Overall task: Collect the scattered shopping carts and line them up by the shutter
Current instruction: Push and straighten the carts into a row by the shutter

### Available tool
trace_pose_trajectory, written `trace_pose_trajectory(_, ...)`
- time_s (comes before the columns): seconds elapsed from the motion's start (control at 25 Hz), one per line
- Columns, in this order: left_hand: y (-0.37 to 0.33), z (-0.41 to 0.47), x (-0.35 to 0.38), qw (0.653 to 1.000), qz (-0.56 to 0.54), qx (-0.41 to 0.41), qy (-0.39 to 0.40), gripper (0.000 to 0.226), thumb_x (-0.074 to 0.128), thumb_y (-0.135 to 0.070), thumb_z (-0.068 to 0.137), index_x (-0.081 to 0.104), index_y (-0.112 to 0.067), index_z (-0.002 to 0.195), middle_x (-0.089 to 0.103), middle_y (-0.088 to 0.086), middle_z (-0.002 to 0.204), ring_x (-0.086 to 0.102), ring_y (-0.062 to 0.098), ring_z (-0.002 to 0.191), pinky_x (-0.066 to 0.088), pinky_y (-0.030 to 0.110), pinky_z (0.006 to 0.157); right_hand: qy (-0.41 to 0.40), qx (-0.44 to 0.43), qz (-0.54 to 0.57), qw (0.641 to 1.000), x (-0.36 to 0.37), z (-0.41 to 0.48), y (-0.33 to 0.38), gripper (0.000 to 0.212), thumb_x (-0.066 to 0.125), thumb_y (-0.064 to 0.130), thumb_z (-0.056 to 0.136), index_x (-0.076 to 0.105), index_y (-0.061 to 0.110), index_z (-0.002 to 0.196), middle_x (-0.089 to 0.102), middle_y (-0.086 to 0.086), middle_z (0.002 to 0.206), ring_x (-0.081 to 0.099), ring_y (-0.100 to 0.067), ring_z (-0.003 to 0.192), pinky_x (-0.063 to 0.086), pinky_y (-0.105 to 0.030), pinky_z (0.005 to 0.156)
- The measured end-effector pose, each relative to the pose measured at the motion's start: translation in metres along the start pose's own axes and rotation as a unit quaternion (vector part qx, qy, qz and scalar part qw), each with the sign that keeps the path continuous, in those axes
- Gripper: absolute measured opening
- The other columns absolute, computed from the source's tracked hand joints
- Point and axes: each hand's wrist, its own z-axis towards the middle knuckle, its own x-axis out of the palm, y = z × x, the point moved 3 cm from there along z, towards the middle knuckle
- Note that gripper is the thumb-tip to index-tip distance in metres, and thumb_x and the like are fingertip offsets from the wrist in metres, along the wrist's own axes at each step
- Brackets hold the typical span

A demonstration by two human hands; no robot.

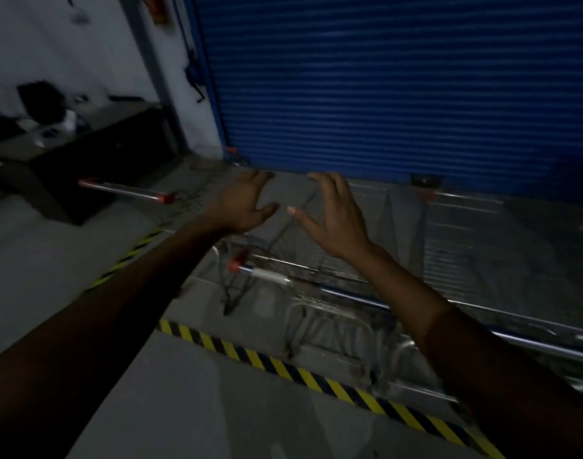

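A blue roller shutter fills the upper right, its bottom edge near the floor. In front of it stands a wire shopping cart with a chrome handle bar and a red end cap. To its left is a second cart, showing a handle with red ends. My left hand and my right hand hover above the near cart's basket, fingers spread, holding nothing. The dim, blurred picture hides the carts' wheels.
Yellow-and-black hazard tape runs across the grey floor toward the lower right. A dark desk or cabinet with dark clutter on top stands at the left by a white wall. More wire cart frames lie at the right.
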Motion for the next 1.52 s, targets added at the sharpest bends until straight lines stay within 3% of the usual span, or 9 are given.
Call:
trace_pose_trajectory(0.12, 0.081, -0.039, -0.084, 0.996, 0.041, -0.013, -0.079, 0.06, 0.052, -0.046, 0.083, 0.052, -0.008, 0.129, 0.057, 0.018, 0.12, 0.054, 0.034, 0.112, 0.044, 0.038, 0.093, -0.036, -0.052, 0.071, 0.995, 0.059, 0.047, 0.089, 0.064, 0.056, 0.059, 0.084, 0.051, 0.014, 0.129, 0.048, -0.008, 0.124, 0.051, -0.023, 0.113, 0.048, -0.039, 0.092)
trace_pose_trajectory(0.28, 0.171, -0.102, -0.168, 0.987, 0.079, -0.058, -0.131, 0.061, 0.047, -0.05, 0.08, 0.053, -0.009, 0.126, 0.056, 0.015, 0.115, 0.054, 0.032, 0.107, 0.048, 0.041, 0.087, -0.046, -0.107, 0.158, 0.981, 0.137, 0.082, 0.193, 0.058, 0.06, 0.052, 0.085, 0.051, 0.013, 0.128, 0.047, -0.006, 0.124, 0.053, -0.023, 0.111, 0.049, -0.04, 0.089)
trace_pose_trajectory(0.48, 0.263, -0.161, -0.207, 0.976, 0.11, -0.114, -0.152, 0.061, 0.048, -0.045, 0.08, 0.052, -0.009, 0.129, 0.054, 0.015, 0.122, 0.052, 0.034, 0.113, 0.048, 0.042, 0.087, -0.013, -0.148, 0.202, 0.968, 0.219, 0.109, 0.268, 0.056, 0.058, 0.051, 0.085, 0.051, 0.015, 0.127, 0.047, -0.005, 0.125, 0.052, -0.019, 0.111, 0.041, -0.024, 0.083)
trace_pose_trajectory(0.6, 0.315, -0.181, -0.207, 0.971, 0.12, -0.139, -0.155, 0.056, 0.055, -0.039, 0.084, 0.05, -0.008, 0.13, 0.053, 0.015, 0.122, 0.052, 0.034, 0.113, 0.049, 0.042, 0.085, 0.011, -0.151, 0.212, 0.965, 0.269, 0.128, 0.282, 0.056, 0.058, 0.053, 0.084, 0.051, 0.016, 0.126, 0.046, -0.003, 0.126, 0.051, -0.019, 0.113, 0.041, -0.025, 0.084)
trace_pose_trajectory(0.8, 0.399, -0.17, -0.198, 0.967, 0.135, -0.165, -0.14, 0.056, 0.053, -0.037, 0.083, 0.05, -0.01, 0.131, 0.053, 0.013, 0.12, 0.052, 0.033, 0.112, 0.047, 0.04, 0.082, 0.029, -0.148, 0.217, 0.964, 0.366, 0.172, 0.27, 0.05, 0.061, 0.05, 0.083, 0.054, 0.019, 0.122, 0.047, -0.001, 0.122, 0.054, -0.02, 0.11, 0.051, -0.04, 0.087)
trace_pose_trajectory(0.96, 0.468, -0.126, -0.182, 0.973, 0.13, -0.169, -0.088, 0.055, 0.057, -0.036, 0.082, 0.05, -0.011, 0.13, 0.052, 0.013, 0.119, 0.053, 0.034, 0.111, 0.05, 0.045, 0.084, 0.059, -0.121, 0.195, 0.971, 0.449, 0.215, 0.244, 0.049, 0.06, 0.05, 0.081, 0.056, 0.019, 0.118, 0.049, -0.004, 0.118, 0.053, -0.023, 0.109, 0.049, -0.04, 0.088)
trace_pose_trajectory(1.12, 0.523, -0.058, -0.153, 0.981, 0.115, -0.153, -0.046, 0.053, 0.058, -0.036, 0.083, 0.049, -0.011, 0.13, 0.051, 0.012, 0.121, 0.051, 0.032, 0.112, 0.049, 0.044, 0.086, 0.084, -0.068, 0.161, 0.981, 0.512, 0.253, 0.205, 0.043, 0.07, 0.038, 0.08, 0.056, 0.019, 0.116, 0.05, -0.004, 0.117, 0.052, -0.024, 0.109, 0.048, -0.036, 0.084)
trace_pose_trajectory(1.32, 0.57, 0.013, -0.091, 0.992, 0.082, -0.098, 0.005, 0.055, 0.066, -0.028, 0.082, 0.051, -0.006, 0.13, 0.055, 0.018, 0.119, 0.055, 0.037, 0.11, 0.047, 0.04, 0.088, 0.118, -0.008, 0.104, 0.988, 0.552, 0.277, 0.151, 0.045, 0.066, 0.044, 0.079, 0.052, 0.025, 0.117, 0.049, -0.003, 0.122, 0.053, -0.028, 0.111, 0.051, -0.042, 0.082)
trace_pose_trajectory(1.52, 0.608, 0.094, -0.029, 0.997, 0.025, -0.043, 0.061, 0.059, 0.066, -0.03, 0.082, 0.048, -0.008, 0.134, 0.052, 0.017, 0.129, 0.05, 0.035, 0.12, 0.042, 0.037, 0.097, 0.109, 0.049, 0.039, 0.992, 0.558, 0.304, 0.092, 0.05, 0.064, 0.046, 0.081, 0.052, 0.021, 0.123, 0.048, -0.004, 0.127, 0.048, -0.027, 0.119, 0.048, -0.043, 0.091)
